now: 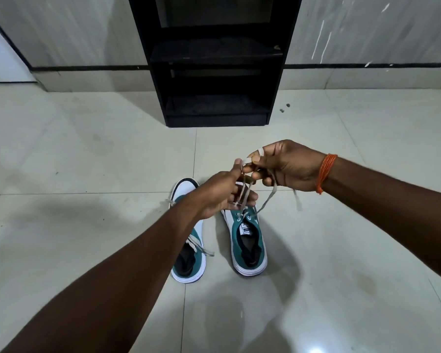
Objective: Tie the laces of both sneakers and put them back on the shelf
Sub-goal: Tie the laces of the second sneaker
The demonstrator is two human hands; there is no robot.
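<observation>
Two teal-and-white sneakers stand side by side on the floor, toes pointing toward the shelf. The right sneaker (247,240) has its beige laces (265,200) pulled up above it. My left hand (222,192) pinches one lace strand between thumb and fingers. My right hand (285,166) grips the other strand, which wraps over a fingertip and hangs loose to the right. The left sneaker (191,261) lies partly under my left forearm, with its laces (196,247) loose across its top. The black shelf (214,59) stands against the wall ahead.
Pale glossy floor tiles (87,161) surround the sneakers. The shelf has several open, dark compartments with nothing visible in them. Two small dark specks (284,108) lie on the floor to its right. An orange thread band (325,171) circles my right wrist.
</observation>
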